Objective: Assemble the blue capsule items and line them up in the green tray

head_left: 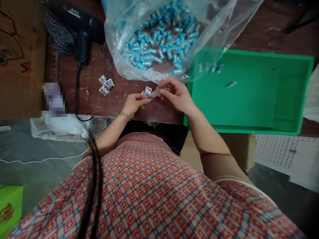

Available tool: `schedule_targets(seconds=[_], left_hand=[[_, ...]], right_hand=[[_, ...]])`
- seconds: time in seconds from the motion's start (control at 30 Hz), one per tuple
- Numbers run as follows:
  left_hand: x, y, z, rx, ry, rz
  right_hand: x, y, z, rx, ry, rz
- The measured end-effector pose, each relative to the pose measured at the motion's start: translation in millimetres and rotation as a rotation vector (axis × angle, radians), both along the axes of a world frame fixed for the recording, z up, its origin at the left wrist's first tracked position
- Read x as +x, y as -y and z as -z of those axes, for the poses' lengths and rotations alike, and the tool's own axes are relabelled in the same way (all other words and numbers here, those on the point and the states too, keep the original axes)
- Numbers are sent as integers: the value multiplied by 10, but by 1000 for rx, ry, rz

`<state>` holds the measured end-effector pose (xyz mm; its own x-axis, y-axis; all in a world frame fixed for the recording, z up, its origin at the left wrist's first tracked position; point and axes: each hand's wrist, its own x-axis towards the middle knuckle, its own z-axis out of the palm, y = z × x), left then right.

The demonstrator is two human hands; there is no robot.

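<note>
Translucent piece (pixel 155 93), small and pale, held over the tabletop (pixel 164 113) between fingertips: the right hand (pixel 175 94) pinches one end and the left hand (pixel 136 104) seems to pinch the other, beside printed sachets (pixel 147 90). Around the hands, a plastic bag (pixel 113 46) of blue-capped vials (pixel 159 38) lies at 12 o'clock, a green tray (pixel 249 106) at 3. A loosened pinch could drop the piece; slack film could snag the right fingers

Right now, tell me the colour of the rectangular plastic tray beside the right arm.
The rectangular plastic tray is green, best seen in the head view.
</note>
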<state>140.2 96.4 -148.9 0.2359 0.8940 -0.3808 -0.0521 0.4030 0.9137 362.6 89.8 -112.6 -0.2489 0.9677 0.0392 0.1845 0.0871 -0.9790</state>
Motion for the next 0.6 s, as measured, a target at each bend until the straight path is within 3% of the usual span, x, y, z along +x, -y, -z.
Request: schedule_targets(seconds=[0.2, 0.33, 0.5, 0.6], left_hand=[[21, 53, -52, -16, 41, 109], [1, 83, -23, -14, 21, 96], [-185, 77, 111, -43, -25, -17], [-315, 90, 205, -79, -27, -60]], right_hand=[[-28, 20, -81, -1, 11, -44], [101, -56, 3, 36, 49, 9], [307, -162, 198, 13, 542, 22], [322, -214, 202, -85, 598, -55]])
